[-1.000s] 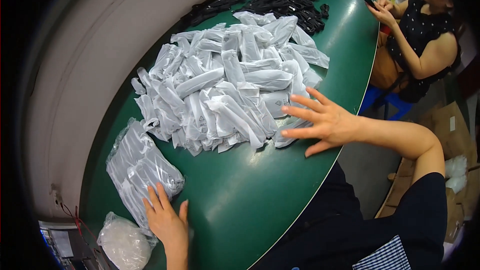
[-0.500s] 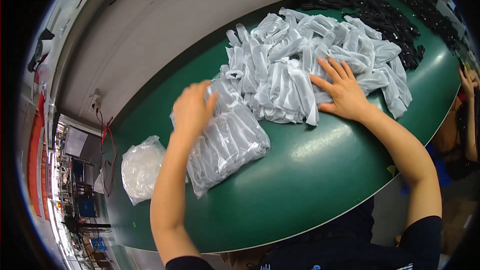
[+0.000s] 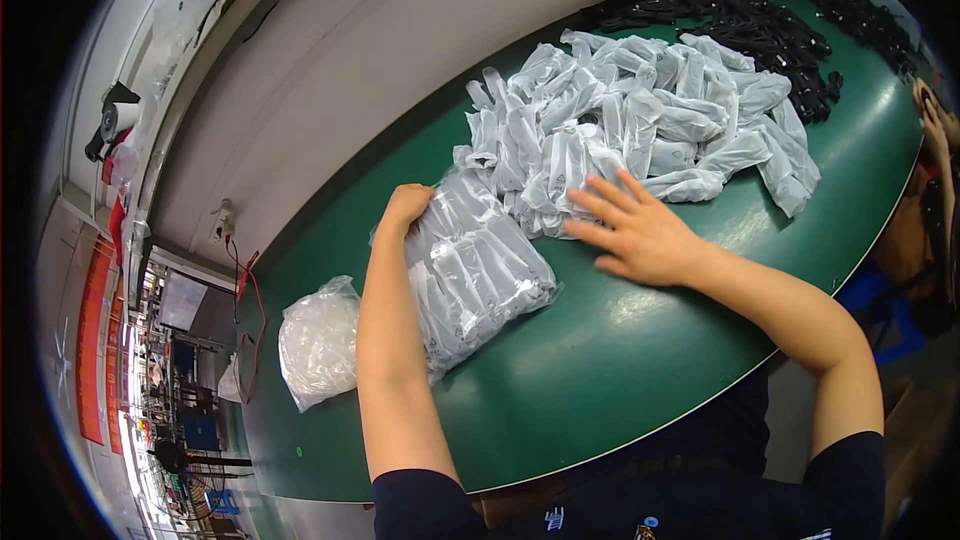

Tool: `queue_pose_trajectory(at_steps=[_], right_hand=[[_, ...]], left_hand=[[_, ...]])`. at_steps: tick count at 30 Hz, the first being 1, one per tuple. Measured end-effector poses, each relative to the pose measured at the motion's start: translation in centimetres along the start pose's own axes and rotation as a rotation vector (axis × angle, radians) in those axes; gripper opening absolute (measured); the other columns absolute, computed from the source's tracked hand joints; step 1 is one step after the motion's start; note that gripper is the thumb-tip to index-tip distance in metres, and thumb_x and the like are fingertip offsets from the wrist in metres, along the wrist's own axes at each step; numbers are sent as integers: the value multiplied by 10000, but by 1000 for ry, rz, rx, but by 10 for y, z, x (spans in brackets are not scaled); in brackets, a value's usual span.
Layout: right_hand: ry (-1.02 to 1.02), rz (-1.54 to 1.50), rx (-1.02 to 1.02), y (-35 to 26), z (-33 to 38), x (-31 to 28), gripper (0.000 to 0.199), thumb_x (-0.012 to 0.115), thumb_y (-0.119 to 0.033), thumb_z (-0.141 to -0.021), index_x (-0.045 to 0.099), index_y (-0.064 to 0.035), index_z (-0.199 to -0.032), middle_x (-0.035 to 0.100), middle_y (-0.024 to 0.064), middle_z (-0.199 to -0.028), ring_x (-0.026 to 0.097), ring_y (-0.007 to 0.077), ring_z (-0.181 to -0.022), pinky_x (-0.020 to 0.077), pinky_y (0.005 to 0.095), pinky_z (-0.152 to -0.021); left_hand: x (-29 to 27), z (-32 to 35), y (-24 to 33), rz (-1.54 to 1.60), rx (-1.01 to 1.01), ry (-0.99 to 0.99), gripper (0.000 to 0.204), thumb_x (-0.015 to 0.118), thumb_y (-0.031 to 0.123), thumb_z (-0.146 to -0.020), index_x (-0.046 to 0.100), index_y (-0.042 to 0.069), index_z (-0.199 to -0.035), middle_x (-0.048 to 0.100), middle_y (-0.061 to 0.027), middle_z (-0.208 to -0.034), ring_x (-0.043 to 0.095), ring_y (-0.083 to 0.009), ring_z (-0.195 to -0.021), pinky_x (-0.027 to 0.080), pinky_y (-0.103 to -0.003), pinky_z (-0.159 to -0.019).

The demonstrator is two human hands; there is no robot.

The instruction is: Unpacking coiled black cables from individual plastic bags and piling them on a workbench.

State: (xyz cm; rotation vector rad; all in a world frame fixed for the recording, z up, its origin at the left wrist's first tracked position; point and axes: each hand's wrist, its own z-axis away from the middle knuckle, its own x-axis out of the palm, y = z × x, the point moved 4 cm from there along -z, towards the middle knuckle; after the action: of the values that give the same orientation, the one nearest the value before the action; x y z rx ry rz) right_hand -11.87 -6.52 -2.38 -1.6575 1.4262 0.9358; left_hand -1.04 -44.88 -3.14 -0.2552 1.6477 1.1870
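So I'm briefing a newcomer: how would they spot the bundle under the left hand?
On the green table, look left of the loose heap of white packets. The left hand rests on the bundle: its packets lie side by side in one clear bag.

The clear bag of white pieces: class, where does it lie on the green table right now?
In the head view, the clear bag lies on the green table, at its left end, left of the left forearm and bundled packets.

— What sort of place?
— A factory packing line, by the look: long green desk (image 3: 620, 380) heaped with small clear-bagged parts (image 3: 640, 120), black loose parts (image 3: 740, 15) piled at the far end.
— Anything else?
— A co-worker's hand (image 3: 935, 120) at the same desk, a wall socket (image 3: 222, 220) with red cable, metal racks (image 3: 185, 360) and red banners (image 3: 92, 340) beyond.
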Motion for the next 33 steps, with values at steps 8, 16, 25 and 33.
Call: queue_pose_trajectory(at_steps=[8, 16, 25, 33], right_hand=[[37, 52, 48, 35, -7, 15, 519, 650, -226, -776, 501, -204, -1273, 332, 105, -1437, 291, 308, -1339, 185, 530, -1100], [58, 44, 121, 5, -12, -1, 399, 579, -121, -764, 571, -105, -1163, 414, 141, -1364, 297, 320, -1332, 172, 544, -1094], [-186, -1398, 746, -33, 56, -34, 332, 544, -166, -914, 525, -14, -1209, 618, 49, -960, 574, 85, -738, 479, 237, -628], [100, -833, 622, -33, 96, -47, 222, 575, -46, -845, 596, -6, -1063, 625, 71, -834, 590, 136, -744, 478, 269, -678]], left_hand=[[11, 79, 33, 7, 57, -300, 211, 626, 205, -815, 617, 40, -683, 512, 32, -601, 424, -72, -546, 346, -262, -501], [21, 138, 96, 486, 423, -309, 193, 521, 201, -918, 551, 43, -810, 511, 33, -680, 435, -44, -645, 353, -199, -605], [61, 247, 184, 315, 846, -421, 124, 622, 103, -839, 561, 3, -881, 612, -90, -792, 603, -210, -777, 468, -320, -711], [59, 289, 159, -214, 1038, -270, 270, 690, 88, -742, 613, 36, -996, 590, -116, -1048, 550, -294, -1021, 421, -380, -893]])
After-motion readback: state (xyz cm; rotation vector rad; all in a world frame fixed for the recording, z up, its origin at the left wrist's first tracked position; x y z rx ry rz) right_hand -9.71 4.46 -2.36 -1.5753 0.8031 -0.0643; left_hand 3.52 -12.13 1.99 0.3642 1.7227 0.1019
